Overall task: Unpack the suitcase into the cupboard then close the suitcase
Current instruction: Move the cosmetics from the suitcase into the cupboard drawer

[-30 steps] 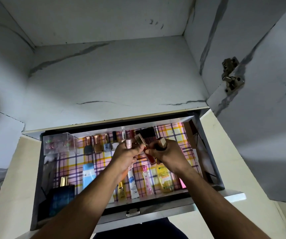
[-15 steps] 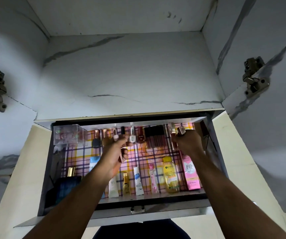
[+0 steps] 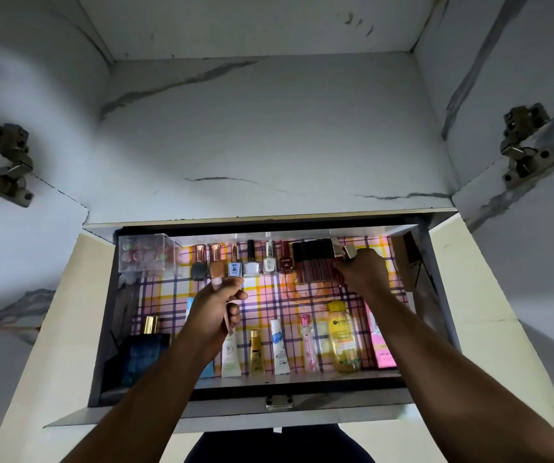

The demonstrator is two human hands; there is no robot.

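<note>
Cupboard [image 3: 269, 135]: white marble-look interior, both doors swung out, brass hinges L [image 3: 5, 163] & R [image 3: 524, 147]. Upper shelf space bare. Suitcase not in view.

Drawer [image 3: 182, 416] pulled out below shelf edge, lined w/ pink-yellow plaid sheet [image 3: 269, 295].

Drawer contents, big to small: dark blue perfume box [image 3: 145, 357] front L, gold cap behind it. Clear plastic box [image 3: 143, 257] back L corner, round pink/green bits inside. Yellow Garnier bottle [image 3: 342, 339] front R; pink carton [image 3: 382, 352] just beside it, partly hidden by R arm. Front row of tubes [image 3: 279, 347] lying side by side. Back row: nail polish bottles [image 3: 252, 262] in a line, then dark lipstick tubes [image 3: 314, 265] touching each other.

Hands: right hand [image 3: 364, 272] at back R, fingers curled round small silver-capped item(s) [image 3: 344, 252], just beside the lipstick row; exact item unclear. Left hand [image 3: 217, 309] mid-drawer, above the lining, gripping a slim rose-gold tube [image 3: 227, 320], thumb [image 3: 232, 283] up.
</note>
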